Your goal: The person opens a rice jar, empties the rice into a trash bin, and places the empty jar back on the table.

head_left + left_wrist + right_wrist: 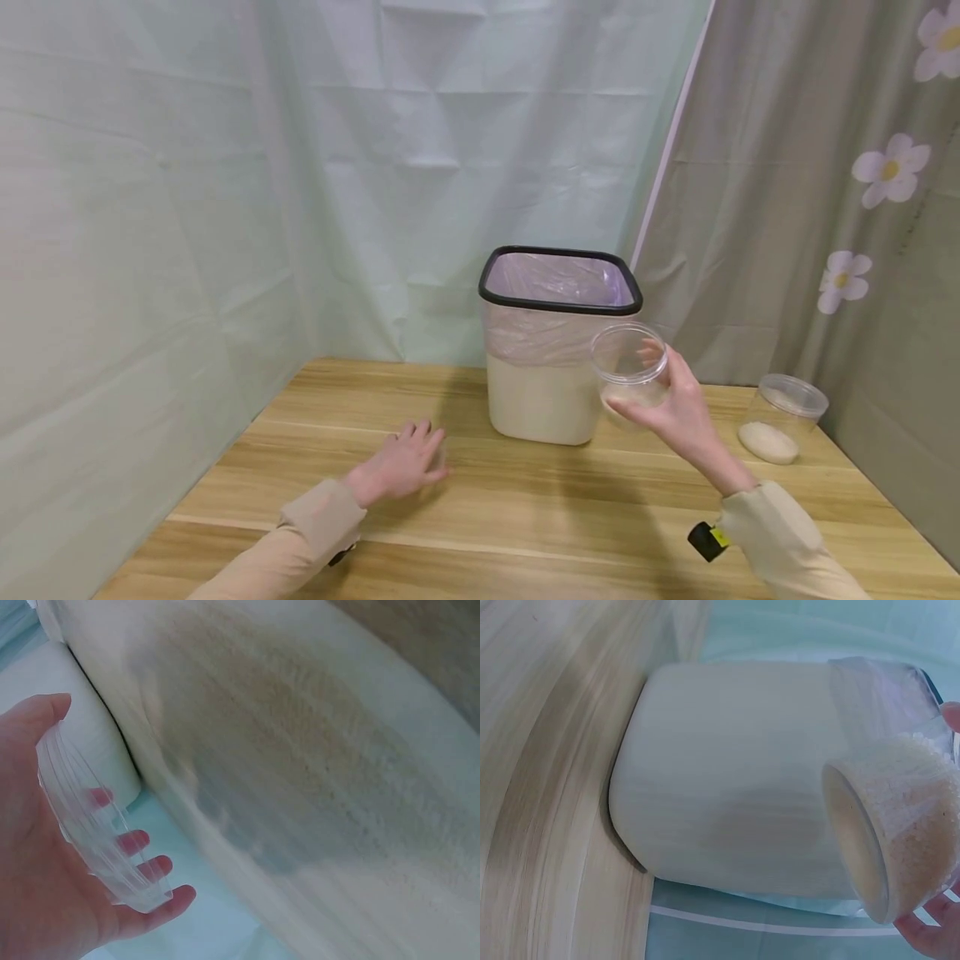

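Observation:
My right hand (678, 404) grips a clear round plastic jar (626, 379), lifted in front of the bin's right side. The jar has no lid on, and white grains (922, 855) lie in its lower part. Low over the table on the left is my left hand (397, 462), palm turned down. It holds a clear plastic lid (105, 825) by the edge between thumb and fingers; the head view mostly hides this lid behind the hand.
A cream bin (536, 404) with a black rim (562, 307) and a translucent liner (532, 337) stands at the back of the wooden table (495, 508). Near the right edge stands a second clear jar (783, 412), lidded, with white contents. Curtains (450, 167) enclose the back and sides.

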`<state>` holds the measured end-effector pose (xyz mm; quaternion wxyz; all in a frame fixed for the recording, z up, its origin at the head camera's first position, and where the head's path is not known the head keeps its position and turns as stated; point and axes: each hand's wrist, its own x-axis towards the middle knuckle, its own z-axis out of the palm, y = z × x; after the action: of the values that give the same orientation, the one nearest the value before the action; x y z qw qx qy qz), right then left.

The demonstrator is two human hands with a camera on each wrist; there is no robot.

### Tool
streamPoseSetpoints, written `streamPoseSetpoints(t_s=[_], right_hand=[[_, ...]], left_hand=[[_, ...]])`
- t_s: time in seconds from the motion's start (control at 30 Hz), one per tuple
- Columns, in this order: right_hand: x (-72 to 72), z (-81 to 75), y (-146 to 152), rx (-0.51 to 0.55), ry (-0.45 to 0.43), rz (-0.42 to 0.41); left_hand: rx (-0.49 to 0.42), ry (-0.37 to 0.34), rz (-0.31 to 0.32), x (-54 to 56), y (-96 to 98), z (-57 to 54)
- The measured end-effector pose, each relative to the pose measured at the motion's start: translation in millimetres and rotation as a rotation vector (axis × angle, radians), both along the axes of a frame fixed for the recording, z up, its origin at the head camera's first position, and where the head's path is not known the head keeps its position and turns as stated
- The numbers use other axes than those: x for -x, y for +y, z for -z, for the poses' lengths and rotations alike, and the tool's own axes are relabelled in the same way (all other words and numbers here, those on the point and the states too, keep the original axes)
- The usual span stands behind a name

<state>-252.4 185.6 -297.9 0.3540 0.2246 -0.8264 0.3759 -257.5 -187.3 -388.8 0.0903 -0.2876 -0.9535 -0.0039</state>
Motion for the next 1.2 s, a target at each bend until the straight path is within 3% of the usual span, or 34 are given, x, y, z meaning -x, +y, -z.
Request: streamPoseSetpoints(t_s=[0.27,0.7,1.2], right_hand=[[-0.2,-3.6,6.3,0.017,-0.021,0.024],[-0.3,-3.2,14.1,0.048,-0.041,0.055],[3.1,-3.9,19.9,0.075,-0.064,0.091]], left_hand=[[-0.003,0.033,0.005,1.2,0.5,3.4],[-0.011,-0.074,-0.026,-0.3,-0.8,8.6],[-0.052,-0.13,-0.022,-1.9,-3.9,16.6]])
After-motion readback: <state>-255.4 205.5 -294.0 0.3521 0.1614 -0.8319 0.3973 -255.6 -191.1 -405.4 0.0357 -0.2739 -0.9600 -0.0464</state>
